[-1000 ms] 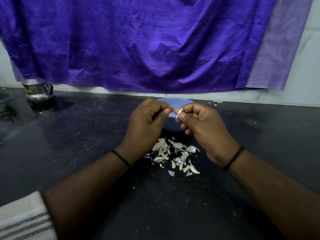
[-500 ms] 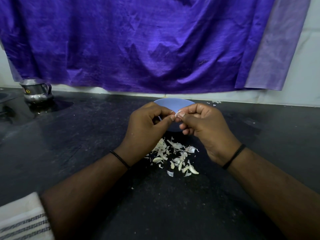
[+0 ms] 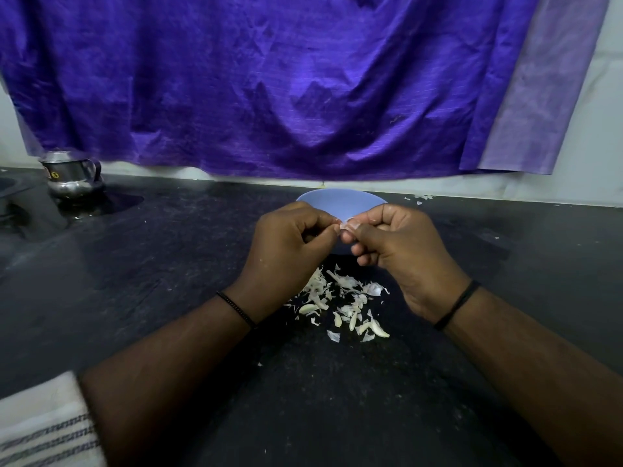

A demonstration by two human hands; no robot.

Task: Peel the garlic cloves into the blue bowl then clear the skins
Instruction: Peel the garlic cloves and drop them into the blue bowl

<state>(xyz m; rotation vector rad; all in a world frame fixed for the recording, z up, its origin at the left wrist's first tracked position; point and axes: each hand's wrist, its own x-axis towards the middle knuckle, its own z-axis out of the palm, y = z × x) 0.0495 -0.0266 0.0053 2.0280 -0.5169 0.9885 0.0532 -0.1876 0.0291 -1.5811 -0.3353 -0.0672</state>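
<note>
Steel jug, purple cloth, striped towel

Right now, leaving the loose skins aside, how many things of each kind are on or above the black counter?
Blue bowl: 1
Steel jug: 1
Striped cloth: 1
Garlic clove, pinched between the left hand and the right hand: 1
Black wristbands: 2
Total: 6

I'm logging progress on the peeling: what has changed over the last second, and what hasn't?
Very little. Both hands have sunk slightly, staying together in front of the blue bowl. The left hand and right hand still pinch the same garlic clove between their fingertips. Nothing was let go. The pile of skins and the metal jug have not moved.
</note>
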